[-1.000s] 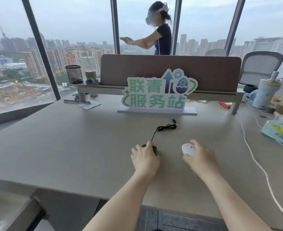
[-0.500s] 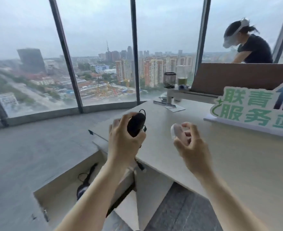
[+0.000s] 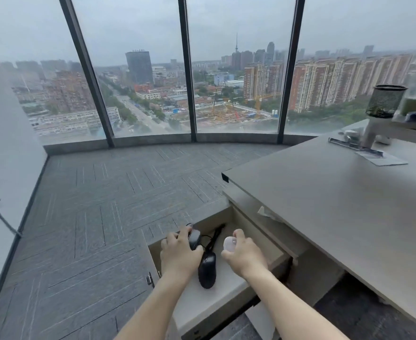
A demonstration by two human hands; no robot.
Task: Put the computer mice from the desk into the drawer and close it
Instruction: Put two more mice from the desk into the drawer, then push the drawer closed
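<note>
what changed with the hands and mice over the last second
Both hands lifted their mice off the desk and carried them left and down into the open drawer. Left hand still grips the black mouse, right hand the white mouse. Another black mouse stays in the drawer.

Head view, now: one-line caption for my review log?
Left hand holding a black mouse and right hand a white mouse over the open drawer.

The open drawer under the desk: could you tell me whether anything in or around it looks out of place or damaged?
Little stands out. A torn-looking scrap of tape or paper sticks out from the desk's underside just above the drawer. Inside, a black mouse lies with its cord loosely trailing. Nothing looks spilled or broken.
</note>
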